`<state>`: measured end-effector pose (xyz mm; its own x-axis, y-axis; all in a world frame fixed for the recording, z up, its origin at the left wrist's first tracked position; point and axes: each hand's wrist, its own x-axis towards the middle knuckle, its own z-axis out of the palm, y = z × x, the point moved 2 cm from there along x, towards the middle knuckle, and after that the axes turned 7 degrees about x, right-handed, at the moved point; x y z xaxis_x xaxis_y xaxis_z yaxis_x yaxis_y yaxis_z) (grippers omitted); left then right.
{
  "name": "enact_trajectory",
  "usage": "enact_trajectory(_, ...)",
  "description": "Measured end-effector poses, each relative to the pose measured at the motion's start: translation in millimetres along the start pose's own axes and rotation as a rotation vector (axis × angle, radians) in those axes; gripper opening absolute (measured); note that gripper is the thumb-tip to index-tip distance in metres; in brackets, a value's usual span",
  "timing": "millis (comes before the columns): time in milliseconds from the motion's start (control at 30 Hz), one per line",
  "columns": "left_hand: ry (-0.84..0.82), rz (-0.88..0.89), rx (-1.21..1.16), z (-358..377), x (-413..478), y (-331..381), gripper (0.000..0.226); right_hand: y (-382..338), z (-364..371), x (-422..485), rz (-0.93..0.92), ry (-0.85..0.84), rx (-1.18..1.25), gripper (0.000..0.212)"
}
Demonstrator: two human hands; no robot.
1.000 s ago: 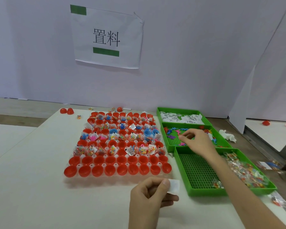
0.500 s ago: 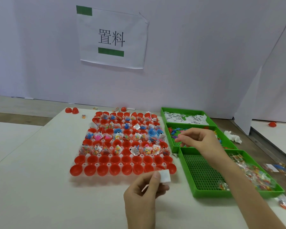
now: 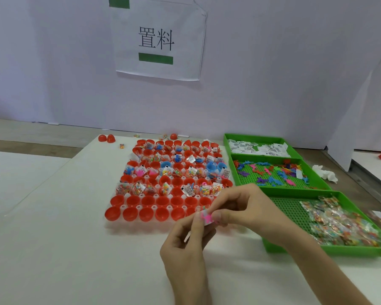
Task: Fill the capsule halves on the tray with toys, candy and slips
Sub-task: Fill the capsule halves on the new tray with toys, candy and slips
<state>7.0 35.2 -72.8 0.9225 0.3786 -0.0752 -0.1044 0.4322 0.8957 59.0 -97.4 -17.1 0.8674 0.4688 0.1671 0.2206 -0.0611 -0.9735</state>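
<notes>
A clear tray (image 3: 119,224) of red capsule halves (image 3: 130,213) lies mid-table; the far rows hold toys, candy packets and slips, the two nearest rows are bare. My left hand (image 3: 185,249) and right hand (image 3: 246,212) meet just in front of the tray's near right corner. Between their fingertips they pinch a small pink toy (image 3: 206,216) against a white slip, which is mostly hidden by the fingers.
Three green bins stand to the right: slips (image 3: 257,148) farthest, coloured toys (image 3: 273,172) in the middle, candy packets (image 3: 339,223) nearest. Loose red halves (image 3: 107,138) lie at the table's far left. A paper sign (image 3: 158,38) hangs on the wall behind.
My right hand came back from the toy bin with a pink toy and joined my left hand, which rose slightly with the slip toward the tray's near right corner.
</notes>
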Motion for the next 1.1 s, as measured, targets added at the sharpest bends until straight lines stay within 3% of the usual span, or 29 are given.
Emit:
enact_trajectory(600, -0.012, -0.144, -0.082, -0.4, 0.8, -3.3, 0.030, 4.2, 5.4, 1.3, 0.057, 0.058, -0.032, 0.023)
enact_trajectory(833, 0.002, -0.149, -0.128, 0.4, 1.3, -2.8, 0.030, 5.5, 10.5, 1.8, 0.041, 0.040, -0.078, 0.010)
enact_trajectory(1100, -0.074, -0.059, -0.045, 2.4, -0.2, -1.5, 0.029, 4.6, 6.5, 1.2, -0.005, 0.093, 0.012, 0.013)
